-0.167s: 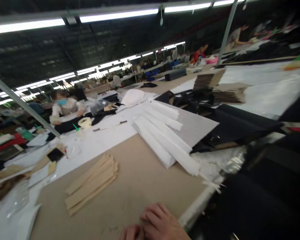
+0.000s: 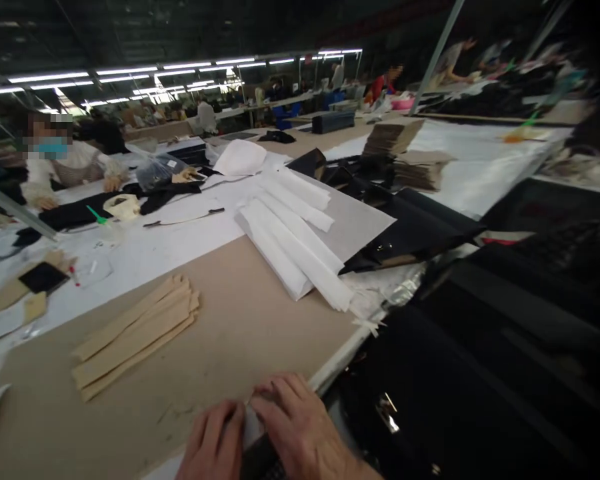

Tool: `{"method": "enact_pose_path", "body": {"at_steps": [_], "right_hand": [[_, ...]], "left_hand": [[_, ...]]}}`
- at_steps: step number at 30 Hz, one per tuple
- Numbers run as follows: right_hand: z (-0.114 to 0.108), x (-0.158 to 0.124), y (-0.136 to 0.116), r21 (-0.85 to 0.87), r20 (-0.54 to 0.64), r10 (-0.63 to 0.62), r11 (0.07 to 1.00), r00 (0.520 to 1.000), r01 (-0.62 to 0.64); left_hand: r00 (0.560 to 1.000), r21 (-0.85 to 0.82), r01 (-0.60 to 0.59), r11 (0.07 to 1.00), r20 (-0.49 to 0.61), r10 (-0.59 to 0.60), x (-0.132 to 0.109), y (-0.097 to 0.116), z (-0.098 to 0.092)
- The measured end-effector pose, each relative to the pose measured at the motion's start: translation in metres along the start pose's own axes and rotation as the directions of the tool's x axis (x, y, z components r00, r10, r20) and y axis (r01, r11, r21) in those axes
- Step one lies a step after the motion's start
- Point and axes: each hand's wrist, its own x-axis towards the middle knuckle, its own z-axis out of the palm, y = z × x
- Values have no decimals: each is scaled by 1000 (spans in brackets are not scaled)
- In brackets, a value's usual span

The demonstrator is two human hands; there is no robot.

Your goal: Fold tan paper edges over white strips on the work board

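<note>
Low in the head view, my left hand (image 2: 214,441) and my right hand (image 2: 303,427) work close together at the near edge of the brown board (image 2: 240,347). The fingers of both are bent and closed, fingertips almost meeting. Between them show a small pale piece (image 2: 251,427) and some dark material (image 2: 261,459); what exactly they grip is mostly hidden. Tan fabric strips (image 2: 140,337) lie in a loose stack ahead of my left hand. Beyond my right hand, white strips (image 2: 295,247) spread over the board's far corner and a grey sheet (image 2: 355,217).
Black material (image 2: 455,380) with shiny metal pieces hangs along the table's right edge. Brown stacked pieces (image 2: 417,170) stand farther back. Across the table a masked person (image 2: 75,163) handles black cloth (image 2: 80,210). A metal post (image 2: 17,210) rises at the left.
The view has tilted down and swung right, so the table's contents sit farther left. More of both my hands now shows, with the pale piece and dark material between them.
</note>
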Motion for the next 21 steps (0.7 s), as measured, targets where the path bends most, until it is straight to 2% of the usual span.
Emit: {"method": "enact_pose_path", "body": {"at_steps": [3,7,11,13,17,21], "right_hand": [[3,-15,-5,-39,-35,47,998,998,-48],[11,-25,-4,-70,-40,30,997,999,-32],[12,-25,-5,-78,-39,50,996,998,-53],[12,-25,-6,-72,-19,66,995,998,-67],[12,-26,-7,-48,-9,101,994,995,-101],[12,-25,-7,-28,-28,115,993,993,-116]], "left_hand": [[999,0,-47,999,-5,47,-1,-10,2],[998,-122,65,990,20,-63,8,-10,-4],[973,-259,231,938,72,-220,27,-2,-9],[963,-309,268,913,98,-250,39,2,-11],[969,-338,246,908,96,-227,51,6,-12],[994,-234,104,967,52,-95,43,2,-7]]}}
